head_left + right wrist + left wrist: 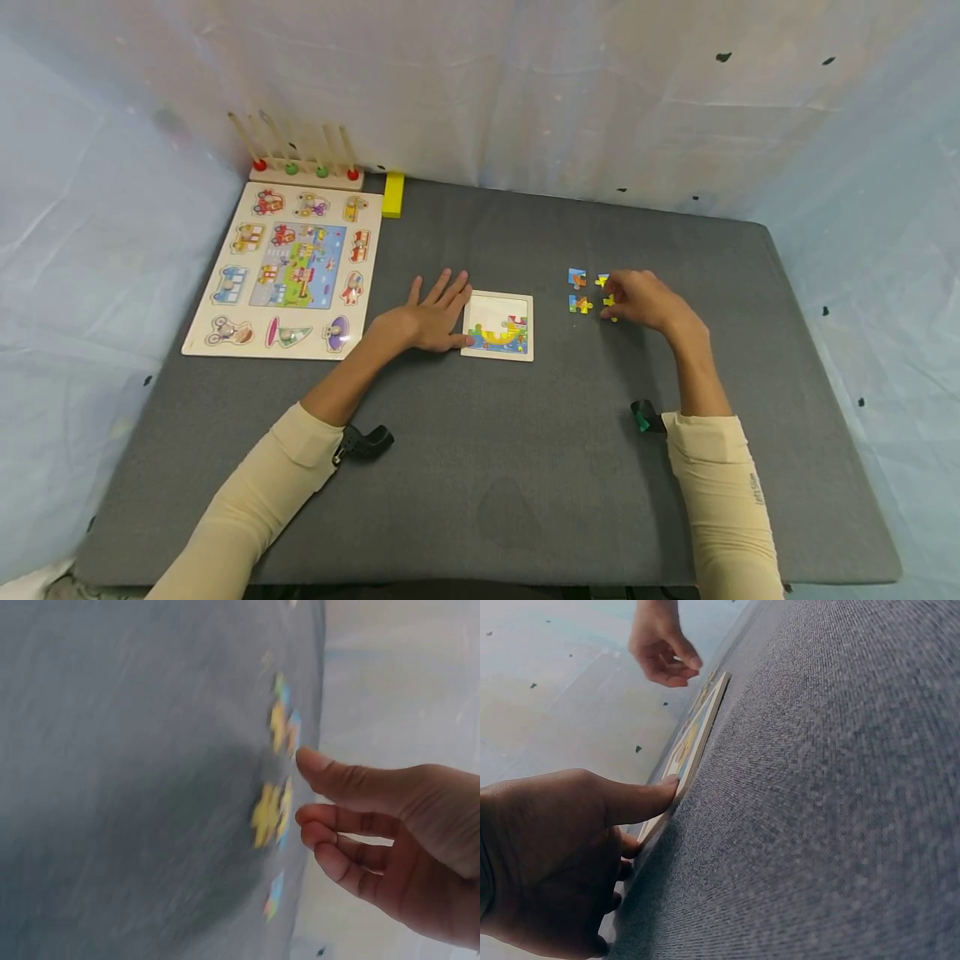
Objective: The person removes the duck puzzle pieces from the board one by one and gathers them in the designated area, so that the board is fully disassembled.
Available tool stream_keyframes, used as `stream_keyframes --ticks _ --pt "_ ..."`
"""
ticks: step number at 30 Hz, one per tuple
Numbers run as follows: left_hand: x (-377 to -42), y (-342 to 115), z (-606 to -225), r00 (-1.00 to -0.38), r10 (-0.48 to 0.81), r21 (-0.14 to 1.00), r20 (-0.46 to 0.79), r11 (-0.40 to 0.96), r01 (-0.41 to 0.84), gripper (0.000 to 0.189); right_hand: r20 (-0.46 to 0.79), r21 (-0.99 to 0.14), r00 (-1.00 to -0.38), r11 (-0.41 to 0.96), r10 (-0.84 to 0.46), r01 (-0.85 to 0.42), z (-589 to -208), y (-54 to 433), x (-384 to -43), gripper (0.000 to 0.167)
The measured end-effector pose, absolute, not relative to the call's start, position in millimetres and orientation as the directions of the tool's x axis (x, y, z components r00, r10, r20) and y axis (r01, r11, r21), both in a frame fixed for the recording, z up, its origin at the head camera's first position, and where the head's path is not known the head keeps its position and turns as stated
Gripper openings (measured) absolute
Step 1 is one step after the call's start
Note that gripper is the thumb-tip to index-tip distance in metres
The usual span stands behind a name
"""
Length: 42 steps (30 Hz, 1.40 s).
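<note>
A small square wooden jigsaw tray (497, 356) lies mid-table, its lower part filled with blue, yellow and pink pieces and its upper part bare. My left hand (431, 321) is spread flat at its left side, the thumb (656, 796) resting on the frame's edge. Loose jigsaw pieces lie to the right of the tray: blue-orange (577, 278), yellow-orange (580, 305) and yellow (264, 816) ones. Over the yellow pieces hovers my right hand (640, 298), thumb and bent fingers apart with nothing visible between them. It partly covers these pieces in the head view.
At the left lies a large wooden picture puzzle board (202, 333). Behind it stand a peg rack (307, 173) with upright sticks and a yellow block (393, 196). Plastic sheeting (525, 92) hangs along the table's back and sides.
</note>
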<state>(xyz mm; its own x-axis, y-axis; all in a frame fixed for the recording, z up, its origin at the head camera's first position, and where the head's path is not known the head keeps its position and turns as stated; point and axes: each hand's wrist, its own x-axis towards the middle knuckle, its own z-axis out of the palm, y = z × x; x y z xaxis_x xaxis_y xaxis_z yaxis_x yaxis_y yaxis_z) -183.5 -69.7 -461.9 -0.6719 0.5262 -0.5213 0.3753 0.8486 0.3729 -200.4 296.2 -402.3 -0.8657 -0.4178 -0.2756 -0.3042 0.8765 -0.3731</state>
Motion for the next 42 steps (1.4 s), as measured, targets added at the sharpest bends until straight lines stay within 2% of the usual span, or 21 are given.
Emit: stream_keyframes --ticks 8,13,19,27,35,42 --pt "-183 -70 -462 -0.676 0.524 0.376 -0.518 0.850 0.370 0.097 -0.225 -0.441 -0.805 0.794 -0.549 -0.418 -394 251 -192 0.028" --pt "-184 -69 -465 -0.678 0.519 0.362 -0.521 0.854 0.374 0.098 -0.232 -0.451 -0.759 0.758 -0.609 -0.471 -399 225 -189 0.033" --pt "-186 -70 -467 -0.676 0.516 0.359 -0.526 0.855 0.374 0.099 -0.233 -0.452 -0.715 0.724 -0.659 -0.520 -410 201 -187 0.029" --pt "-184 -70 -465 -0.678 0.514 0.368 -0.525 0.856 0.364 0.098 -0.276 -0.394 -0.726 0.763 -0.629 -0.512 -417 183 -183 0.030" --pt "-183 -70 -464 -0.680 0.514 0.369 -0.522 0.855 0.364 0.098 -0.279 -0.390 -0.745 0.780 -0.606 -0.489 -418 178 -180 0.028" --pt "-183 -69 -463 -0.678 0.506 0.367 -0.534 0.861 0.354 0.098 -0.223 -0.405 -0.736 0.748 -0.639 -0.527 -418 177 -182 0.032"
